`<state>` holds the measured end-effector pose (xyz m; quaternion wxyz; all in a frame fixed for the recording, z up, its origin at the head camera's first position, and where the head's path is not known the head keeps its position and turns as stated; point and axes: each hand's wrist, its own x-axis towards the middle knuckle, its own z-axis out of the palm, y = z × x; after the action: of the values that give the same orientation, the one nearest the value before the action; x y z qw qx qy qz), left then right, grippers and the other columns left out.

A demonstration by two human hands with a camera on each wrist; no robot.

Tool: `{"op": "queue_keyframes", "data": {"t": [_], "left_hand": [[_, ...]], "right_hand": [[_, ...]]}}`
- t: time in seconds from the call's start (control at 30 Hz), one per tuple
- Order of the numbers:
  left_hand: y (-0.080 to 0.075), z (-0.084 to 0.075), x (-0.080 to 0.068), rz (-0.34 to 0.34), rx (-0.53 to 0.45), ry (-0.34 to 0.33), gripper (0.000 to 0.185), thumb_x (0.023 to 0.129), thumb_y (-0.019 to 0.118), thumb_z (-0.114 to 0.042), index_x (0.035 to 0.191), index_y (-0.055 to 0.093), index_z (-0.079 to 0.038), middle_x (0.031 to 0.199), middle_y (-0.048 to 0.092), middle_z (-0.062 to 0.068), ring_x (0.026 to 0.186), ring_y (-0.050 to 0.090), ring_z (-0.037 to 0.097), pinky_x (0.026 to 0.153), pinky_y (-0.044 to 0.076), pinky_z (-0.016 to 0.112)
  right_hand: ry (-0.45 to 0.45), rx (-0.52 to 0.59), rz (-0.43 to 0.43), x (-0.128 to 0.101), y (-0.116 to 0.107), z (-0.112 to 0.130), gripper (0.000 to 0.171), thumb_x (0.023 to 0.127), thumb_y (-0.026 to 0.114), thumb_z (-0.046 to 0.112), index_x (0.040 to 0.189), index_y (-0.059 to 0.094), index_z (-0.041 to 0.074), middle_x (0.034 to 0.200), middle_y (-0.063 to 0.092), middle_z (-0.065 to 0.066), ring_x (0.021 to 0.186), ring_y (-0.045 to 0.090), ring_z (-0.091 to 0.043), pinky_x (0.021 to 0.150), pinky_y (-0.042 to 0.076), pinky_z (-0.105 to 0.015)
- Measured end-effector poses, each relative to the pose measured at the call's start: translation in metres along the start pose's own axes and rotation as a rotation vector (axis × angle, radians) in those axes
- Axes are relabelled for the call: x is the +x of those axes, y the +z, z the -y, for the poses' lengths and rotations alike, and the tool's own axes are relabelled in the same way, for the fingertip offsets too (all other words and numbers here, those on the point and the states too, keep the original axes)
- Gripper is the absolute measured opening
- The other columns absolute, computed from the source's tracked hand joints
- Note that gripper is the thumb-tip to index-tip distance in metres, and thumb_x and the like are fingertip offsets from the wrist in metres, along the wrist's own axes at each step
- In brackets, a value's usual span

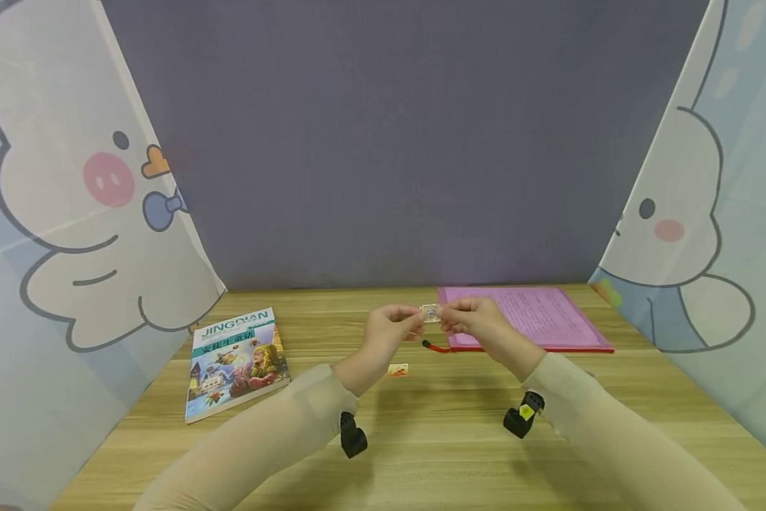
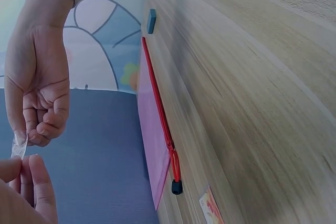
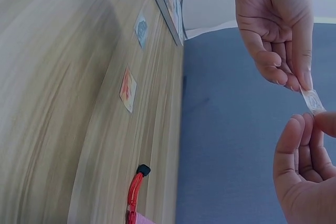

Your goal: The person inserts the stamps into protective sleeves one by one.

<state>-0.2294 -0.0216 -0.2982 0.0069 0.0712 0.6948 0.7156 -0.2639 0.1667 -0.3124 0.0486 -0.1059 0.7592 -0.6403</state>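
Observation:
Between both hands, above the wooden table, is a small square clear plastic piece [image 1: 430,313] with a faint printed pattern. Its left edge is pinched between thumb and fingers of the left hand [image 1: 383,335]; the right hand [image 1: 483,324] pinches the opposite edge. The right wrist view shows the clear piece [image 3: 313,101] stretched from one set of fingertips to the other. Lying on the table below the hands is a small orange-and-yellow picture card [image 1: 398,370]. Whether the clear piece is a sticker or a small bag, I cannot tell.
A storybook [image 1: 238,362] lies at the left. Behind the right hand is a pink zip folder [image 1: 536,316] with a red zip pull [image 1: 435,347]. The right wrist view shows a bluish picture piece [image 3: 141,30]; the left wrist view, a small blue block [image 2: 151,21]. A grey panel [image 1: 402,142] stands behind.

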Motion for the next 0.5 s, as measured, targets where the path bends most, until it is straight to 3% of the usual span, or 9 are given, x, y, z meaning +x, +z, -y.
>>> {"op": "queue_keyframes", "data": {"t": [0.23, 0.5], "left_hand": [[0.001, 0.001, 0.001, -0.020, -0.011, -0.012, 0.019, 0.090, 0.068, -0.004, 0.101, 0.067, 0.012, 0.082, 0.070, 0.012, 0.068, 0.066, 0.013, 0.079, 0.060, 0.039], [0.000, 0.023, 0.021, -0.026, -0.003, -0.016, 0.019, 0.088, 0.070, -0.006, 0.100, 0.068, 0.009, 0.082, 0.071, 0.011, 0.065, 0.066, 0.011, 0.077, 0.061, 0.039]], "right_hand": [[0.028, 0.031, -0.026, 0.000, 0.004, 0.000, 0.024, 0.094, 0.065, 0.015, 0.104, 0.063, -0.007, 0.080, 0.069, 0.000, 0.078, 0.066, -0.014, 0.079, 0.059, -0.029], [0.027, 0.027, -0.021, 0.000, 0.004, 0.000, 0.026, 0.094, 0.064, 0.016, 0.105, 0.063, -0.007, 0.079, 0.068, 0.002, 0.079, 0.066, -0.015, 0.074, 0.058, -0.024]]}}
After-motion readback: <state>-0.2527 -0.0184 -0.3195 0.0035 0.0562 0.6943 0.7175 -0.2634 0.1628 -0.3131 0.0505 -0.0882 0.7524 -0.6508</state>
